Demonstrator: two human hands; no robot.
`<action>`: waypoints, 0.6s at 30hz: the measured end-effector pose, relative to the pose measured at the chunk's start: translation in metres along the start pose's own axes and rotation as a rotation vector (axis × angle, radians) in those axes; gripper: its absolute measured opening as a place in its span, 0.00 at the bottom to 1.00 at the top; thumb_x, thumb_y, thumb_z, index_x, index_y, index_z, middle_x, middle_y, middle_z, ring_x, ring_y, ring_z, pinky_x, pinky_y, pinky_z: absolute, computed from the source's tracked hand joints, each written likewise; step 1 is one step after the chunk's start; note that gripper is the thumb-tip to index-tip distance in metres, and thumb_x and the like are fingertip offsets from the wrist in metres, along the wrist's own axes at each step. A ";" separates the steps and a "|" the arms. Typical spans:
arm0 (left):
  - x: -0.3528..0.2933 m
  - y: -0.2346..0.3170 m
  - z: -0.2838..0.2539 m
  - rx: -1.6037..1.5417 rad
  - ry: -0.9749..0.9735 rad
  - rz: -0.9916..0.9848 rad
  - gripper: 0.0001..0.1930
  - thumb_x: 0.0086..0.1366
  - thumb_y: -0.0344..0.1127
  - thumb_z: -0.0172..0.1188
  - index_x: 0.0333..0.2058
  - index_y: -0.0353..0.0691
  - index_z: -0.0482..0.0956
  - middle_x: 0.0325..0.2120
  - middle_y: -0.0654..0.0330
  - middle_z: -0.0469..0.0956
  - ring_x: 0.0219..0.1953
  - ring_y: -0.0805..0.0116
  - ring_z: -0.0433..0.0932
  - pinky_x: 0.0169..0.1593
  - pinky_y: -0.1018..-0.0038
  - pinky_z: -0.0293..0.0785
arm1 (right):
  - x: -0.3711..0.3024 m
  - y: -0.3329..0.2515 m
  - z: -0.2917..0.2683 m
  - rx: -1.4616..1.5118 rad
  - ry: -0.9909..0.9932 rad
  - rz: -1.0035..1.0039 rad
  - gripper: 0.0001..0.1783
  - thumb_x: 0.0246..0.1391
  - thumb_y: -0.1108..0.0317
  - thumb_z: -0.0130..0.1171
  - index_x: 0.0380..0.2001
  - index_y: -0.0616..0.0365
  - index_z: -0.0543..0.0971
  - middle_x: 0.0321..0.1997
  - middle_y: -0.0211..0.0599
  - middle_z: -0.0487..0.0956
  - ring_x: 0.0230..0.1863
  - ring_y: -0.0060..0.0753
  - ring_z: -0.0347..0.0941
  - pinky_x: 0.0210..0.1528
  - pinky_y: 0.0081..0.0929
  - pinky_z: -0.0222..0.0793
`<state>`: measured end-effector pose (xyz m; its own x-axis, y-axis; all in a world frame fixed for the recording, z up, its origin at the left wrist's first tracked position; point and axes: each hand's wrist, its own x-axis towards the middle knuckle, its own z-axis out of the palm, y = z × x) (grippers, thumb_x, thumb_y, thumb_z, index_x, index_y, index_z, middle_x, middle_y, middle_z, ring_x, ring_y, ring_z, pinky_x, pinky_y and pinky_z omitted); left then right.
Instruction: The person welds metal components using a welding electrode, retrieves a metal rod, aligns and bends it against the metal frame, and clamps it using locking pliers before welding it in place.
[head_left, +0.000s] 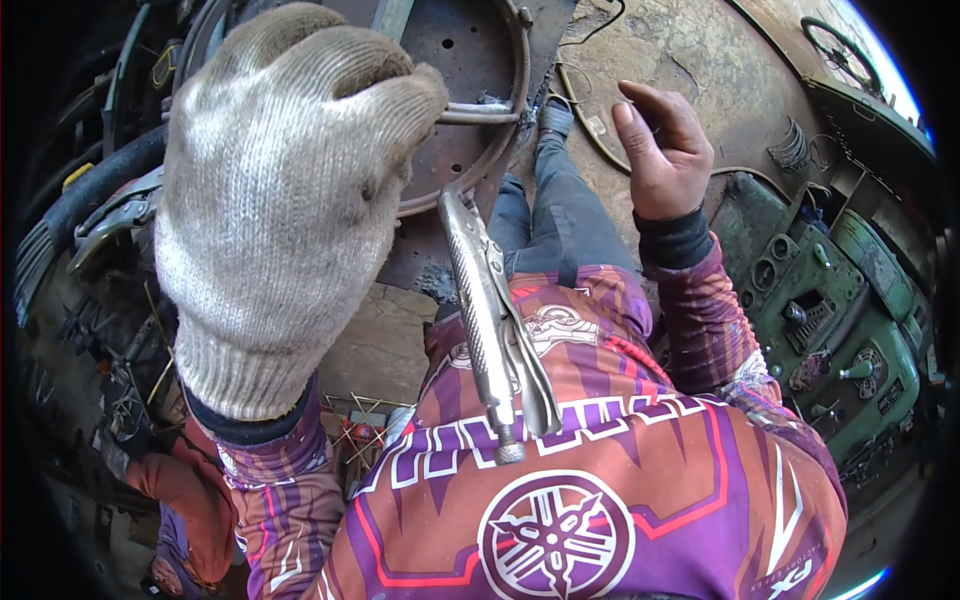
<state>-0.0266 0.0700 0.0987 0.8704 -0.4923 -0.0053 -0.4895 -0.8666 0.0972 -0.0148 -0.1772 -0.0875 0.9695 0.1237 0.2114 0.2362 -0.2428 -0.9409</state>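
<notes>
My left hand (pixel 280 190), in a white knitted glove, is raised close to the view with its fingers curled into a fist. Whatever it may hold is hidden. Behind it lies a round metal ring (pixel 524 60) on a dark steel plate (pixel 450 60) with holes. A short metal bar (pixel 480 114) spans from the ring to behind the glove; I cannot tell whether they touch. Locking pliers (pixel 480 290) have their jaws at the ring's near edge, handles pointing toward me. My bare right hand (pixel 668 150) hovers apart from everything, thumb and bent forefinger separated.
A green machine (pixel 830 310) with knobs and levers stands at the right. A cable (pixel 600 145) runs across the concrete floor, near a bundle of bent rods (pixel 795 148). Another person (pixel 190 500) is low at the left, below cluttered metal parts (pixel 110 225).
</notes>
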 end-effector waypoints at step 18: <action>0.001 -0.001 -0.001 0.027 0.032 0.077 0.13 0.49 0.25 0.66 0.37 0.37 0.85 0.37 0.53 0.82 0.43 0.54 0.80 0.49 0.63 0.76 | -0.006 -0.019 0.013 -0.106 -0.078 -0.228 0.12 0.46 0.70 0.72 0.37 0.57 0.86 0.30 0.35 0.81 0.26 0.26 0.76 0.29 0.22 0.72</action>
<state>-0.0257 0.0704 0.0996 0.8311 -0.5552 0.0326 -0.5560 -0.8282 0.0697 -0.0262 -0.1610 -0.0746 0.8836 0.2592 0.3899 0.4574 -0.2995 -0.8373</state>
